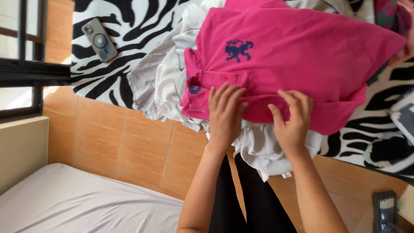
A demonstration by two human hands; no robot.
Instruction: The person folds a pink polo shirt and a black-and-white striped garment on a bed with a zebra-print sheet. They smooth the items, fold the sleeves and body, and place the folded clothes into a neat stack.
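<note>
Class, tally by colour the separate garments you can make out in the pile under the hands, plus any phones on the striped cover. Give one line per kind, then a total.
Pink polo shirt: 1
White garments: 1 at least; the layers are hard to separate
Grey garment: 1
Phone: 1
Total: 4

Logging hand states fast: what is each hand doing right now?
Left hand: open, fingers spread flat on the pink polo shirt.
Right hand: fingers curled, pinching the shirt's near edge.
</note>
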